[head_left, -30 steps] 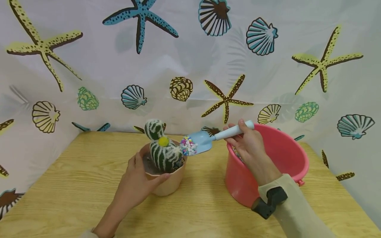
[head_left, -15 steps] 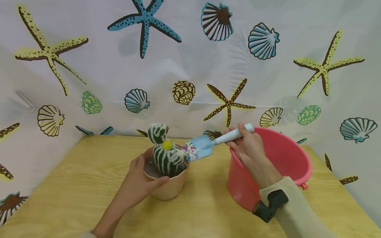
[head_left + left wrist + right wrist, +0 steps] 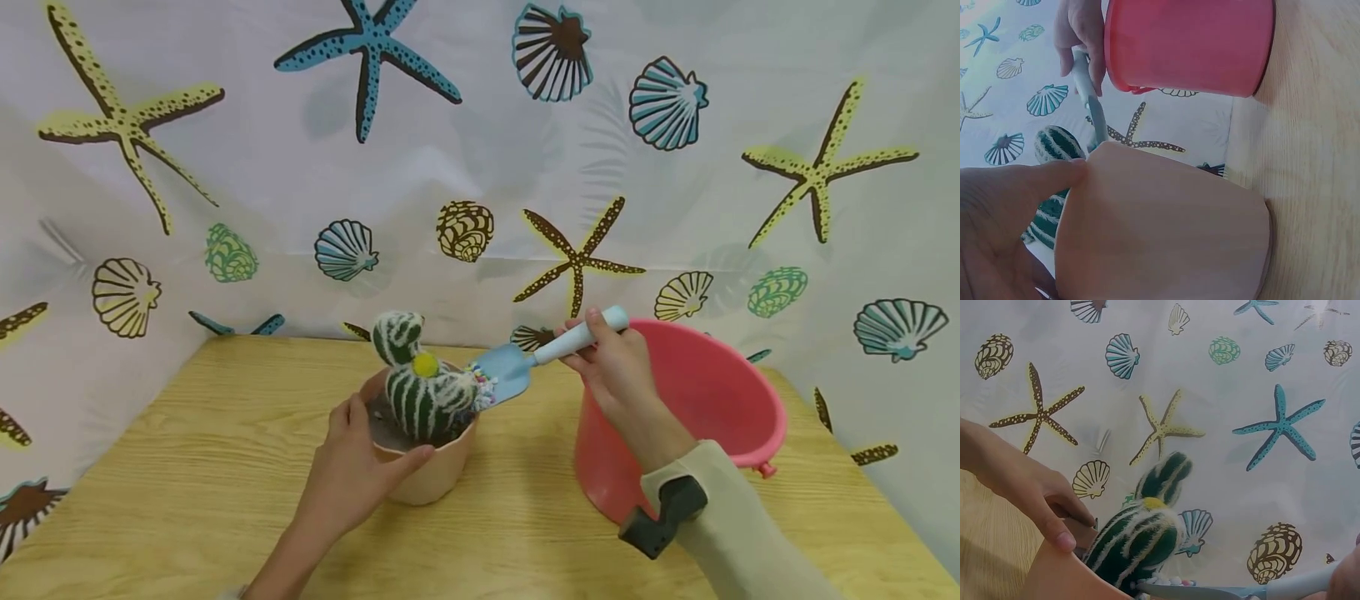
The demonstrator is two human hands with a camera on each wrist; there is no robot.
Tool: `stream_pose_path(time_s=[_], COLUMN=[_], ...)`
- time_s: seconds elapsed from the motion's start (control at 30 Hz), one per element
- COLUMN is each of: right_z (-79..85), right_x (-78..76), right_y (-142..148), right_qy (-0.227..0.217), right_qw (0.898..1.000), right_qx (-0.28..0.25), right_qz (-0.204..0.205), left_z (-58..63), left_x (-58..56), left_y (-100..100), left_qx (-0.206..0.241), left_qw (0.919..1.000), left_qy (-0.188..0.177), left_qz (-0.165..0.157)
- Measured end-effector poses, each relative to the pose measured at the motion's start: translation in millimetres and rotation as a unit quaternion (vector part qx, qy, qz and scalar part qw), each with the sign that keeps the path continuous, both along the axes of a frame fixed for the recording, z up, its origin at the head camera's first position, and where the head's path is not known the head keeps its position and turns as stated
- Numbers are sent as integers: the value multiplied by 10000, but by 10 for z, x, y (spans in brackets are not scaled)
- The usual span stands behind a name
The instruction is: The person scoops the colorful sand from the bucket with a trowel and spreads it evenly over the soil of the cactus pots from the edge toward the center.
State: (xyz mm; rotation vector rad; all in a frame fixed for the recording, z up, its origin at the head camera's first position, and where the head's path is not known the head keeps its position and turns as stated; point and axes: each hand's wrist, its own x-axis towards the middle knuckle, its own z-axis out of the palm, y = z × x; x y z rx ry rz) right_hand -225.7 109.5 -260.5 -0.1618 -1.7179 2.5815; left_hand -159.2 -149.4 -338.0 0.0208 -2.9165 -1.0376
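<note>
A peach flower pot (image 3: pixel 429 475) holds a green-and-white striped cactus (image 3: pixel 423 404) with a yellow ball on it; grey material lies inside the pot. My left hand (image 3: pixel 348 467) grips the pot's rim, thumb on the near side and fingers at the left. In my right hand (image 3: pixel 618 371) is the white handle of a small blue trowel (image 3: pixel 504 371), which tilts down toward the pot's right rim. Colourful pebbles (image 3: pixel 482 387) sit at the blade's tip against the cactus. In the left wrist view the pot's wall (image 3: pixel 1166 225) hides the trowel's blade.
A pink bucket (image 3: pixel 611 467) stands right of the pot, under and behind my right hand. Both stand on a wood-grain table (image 3: pixel 187 467). A white cloth (image 3: pixel 480 150) printed with starfish and shells hangs behind and at the sides.
The trowel has tipped further and shifted slightly toward the pot, and fewer pebbles lie on its blade. My left hand keeps its hold on the pot. The head view has shifted a little.
</note>
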Motion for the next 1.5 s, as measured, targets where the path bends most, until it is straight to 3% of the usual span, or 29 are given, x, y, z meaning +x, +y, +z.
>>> stream_pose_path(time_s=[0.37,0.5,0.77,0.93,1.07,1.2,1.43,1.5], right_z=[5,38,169,215,134,41,92,126], right_x=[6,4,50,78,77,55,9,12], right_y=[-150,-220,-246,-267,-318,-345,-310,-271], right_qy=[685,1169,2087,2299,2311,2311,2217,2123], right_qw=[9919,9806,9483,9406,9343,9316,9381,9413], right_qx=[1063,1552,2340,2461,2694,2782,2617,2571], right_qz=[-113,-243,-484,-426,-342,-370,-483,-533], left_z=[49,51,14,5,6,-7,79,113], left_x=[34,35,0,-16,-22,-28,13,42], left_y=[-8,-48,-100,-112,-106,-90,-237,-274], left_qx=[-59,53,395,451,451,434,77,-83], left_qw=[9999,9998,9978,9970,9967,9965,9948,9952], left_qy=[-65,-74,-128,-117,-160,-279,263,231], left_qz=[-51,-193,-516,-616,-654,-660,-980,-952])
